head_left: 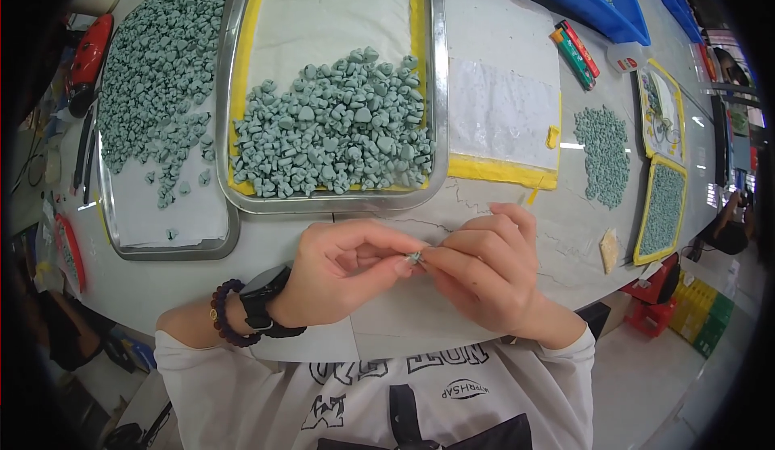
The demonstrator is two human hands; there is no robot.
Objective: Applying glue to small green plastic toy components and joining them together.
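Note:
My left hand [343, 268] pinches a tiny grey-green piece [413, 257] between thumb and fingertips, just in front of the metal tray. My right hand [492, 272] meets it from the right, its thumb and index finger pressed together at the piece's edge. Whatever those right fingertips grip is too small to make out. Beyond both hands, a metal tray [440, 87] with a yellow-edged white lining holds a heap of similar grey-green pieces [339, 127]. Fingers cover most of the held piece.
To the left, a second metal tray [173, 248] carries a larger heap of pieces. A yellow-edged sheet [504, 111] lies right of the middle tray. Farther right are a patch of small pieces [604, 155], a red-and-green pack [576, 54], a blue bin [634, 22] and a yellow-rimmed tray [639, 258].

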